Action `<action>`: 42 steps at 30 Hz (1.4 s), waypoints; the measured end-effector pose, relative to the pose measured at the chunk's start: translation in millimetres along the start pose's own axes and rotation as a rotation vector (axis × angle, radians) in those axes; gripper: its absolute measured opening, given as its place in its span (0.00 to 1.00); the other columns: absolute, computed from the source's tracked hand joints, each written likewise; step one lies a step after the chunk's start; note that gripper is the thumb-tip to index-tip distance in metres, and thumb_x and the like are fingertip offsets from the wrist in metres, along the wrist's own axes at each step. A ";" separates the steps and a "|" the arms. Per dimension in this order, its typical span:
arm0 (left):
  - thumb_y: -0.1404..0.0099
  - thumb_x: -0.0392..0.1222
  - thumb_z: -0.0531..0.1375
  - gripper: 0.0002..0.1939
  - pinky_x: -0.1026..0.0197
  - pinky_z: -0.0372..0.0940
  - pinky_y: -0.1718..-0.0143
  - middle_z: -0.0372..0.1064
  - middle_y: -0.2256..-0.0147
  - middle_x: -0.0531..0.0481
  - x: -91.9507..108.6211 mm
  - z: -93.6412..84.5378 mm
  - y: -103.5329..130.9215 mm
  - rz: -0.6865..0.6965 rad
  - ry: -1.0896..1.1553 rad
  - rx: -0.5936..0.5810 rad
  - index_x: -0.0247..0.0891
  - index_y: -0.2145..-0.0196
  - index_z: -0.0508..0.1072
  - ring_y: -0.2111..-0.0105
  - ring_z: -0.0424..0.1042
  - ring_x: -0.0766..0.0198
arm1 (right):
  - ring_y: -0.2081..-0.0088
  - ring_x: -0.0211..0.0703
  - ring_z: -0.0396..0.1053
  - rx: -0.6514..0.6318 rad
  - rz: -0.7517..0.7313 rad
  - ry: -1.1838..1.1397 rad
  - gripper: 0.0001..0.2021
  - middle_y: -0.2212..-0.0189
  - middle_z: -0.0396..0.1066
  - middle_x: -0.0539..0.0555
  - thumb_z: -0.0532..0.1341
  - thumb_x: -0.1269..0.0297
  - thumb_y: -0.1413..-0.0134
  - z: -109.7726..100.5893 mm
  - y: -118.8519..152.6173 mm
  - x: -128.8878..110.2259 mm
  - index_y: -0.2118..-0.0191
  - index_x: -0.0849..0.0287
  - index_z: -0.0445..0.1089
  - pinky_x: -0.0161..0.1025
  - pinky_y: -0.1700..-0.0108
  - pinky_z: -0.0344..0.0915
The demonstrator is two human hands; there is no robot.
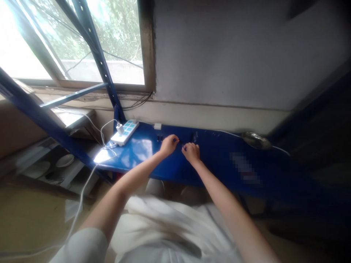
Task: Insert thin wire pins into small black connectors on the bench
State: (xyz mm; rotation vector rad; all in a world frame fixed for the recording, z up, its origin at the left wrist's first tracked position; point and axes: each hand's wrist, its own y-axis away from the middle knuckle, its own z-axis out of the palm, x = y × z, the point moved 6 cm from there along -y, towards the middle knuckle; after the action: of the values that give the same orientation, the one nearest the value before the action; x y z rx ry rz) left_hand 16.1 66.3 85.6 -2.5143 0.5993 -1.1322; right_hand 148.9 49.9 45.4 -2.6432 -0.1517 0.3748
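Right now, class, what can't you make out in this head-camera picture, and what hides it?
All in the head view:
- Small dark piece between the left hand and right hand: too small, partly covered by them.
- Pale bits beyond the right hand: too small to identify.
- Part of the blue table: masked by a pixelated patch.
- White cable: cut off by the left edge.

Daylight floods in through a window (120,33) at upper left, bleaching its left side white and throwing glare across a glossy blue tabletop (170,168). The grey wall (219,54) dims rightward into near-black shadow. Wide-angle distortion stretches the edges; the lower left smears. The left hand (169,145) and right hand (191,151) look soft, a small dark item (180,142) between them indistinct. Pixelation masks one tabletop patch.
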 end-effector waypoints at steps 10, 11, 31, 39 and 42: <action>0.37 0.34 0.48 0.25 0.60 0.65 0.58 0.65 0.54 0.44 9.8 11.5 25.7 0.241 -0.035 -0.132 0.40 0.42 0.57 0.58 0.67 0.62 | 0.68 0.43 0.65 0.035 0.074 -0.065 0.06 0.72 0.72 0.54 0.57 0.66 0.51 -2.4 -2.3 5.6 0.74 0.60 0.69 0.38 0.66 0.49; 0.37 0.34 0.48 0.25 0.60 0.65 0.58 0.64 0.54 0.43 9.2 14.8 28.1 0.255 -0.061 -0.159 0.41 0.42 0.56 0.58 0.67 0.61 | 0.68 0.43 0.65 0.035 0.074 -0.071 0.06 0.73 0.72 0.54 0.57 0.66 0.51 -2.5 -2.1 6.2 0.74 0.60 0.69 0.38 0.66 0.49; 0.42 0.38 0.57 0.07 0.65 0.64 0.66 0.71 0.66 0.49 4.2 20.5 -14.0 0.130 -0.106 -0.255 0.37 0.65 0.73 0.68 0.69 0.65 | 0.69 0.41 0.61 0.197 -0.001 -0.161 0.08 0.75 0.67 0.52 0.54 0.66 0.47 0.0 16.1 5.5 0.72 0.60 0.69 0.37 0.65 0.48; 0.39 0.36 0.52 0.10 0.60 0.59 0.60 0.71 0.62 0.46 28.6 4.3 -23.9 0.348 -0.397 -0.405 0.37 0.63 0.73 0.62 0.70 0.60 | 0.68 0.41 0.64 0.223 -0.007 -0.236 0.11 0.74 0.68 0.52 0.54 0.60 0.45 0.1 19.3 7.4 0.66 0.60 0.70 0.37 0.63 0.51; 0.40 0.35 0.52 0.10 0.59 0.56 0.58 0.72 0.63 0.47 28.3 -12.8 -46.4 0.309 -0.448 -0.360 0.37 0.64 0.73 0.62 0.70 0.60 | 0.68 0.41 0.64 0.242 0.025 -0.268 0.15 0.74 0.68 0.52 0.54 0.55 0.45 1.3 19.8 10.9 0.61 0.61 0.69 0.37 0.63 0.52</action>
State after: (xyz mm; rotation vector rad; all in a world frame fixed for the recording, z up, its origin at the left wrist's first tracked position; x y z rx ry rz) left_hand 34.5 90.8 132.3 -2.7075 1.0835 -0.3555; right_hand 159.8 34.7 32.6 -2.3499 -0.1482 0.7098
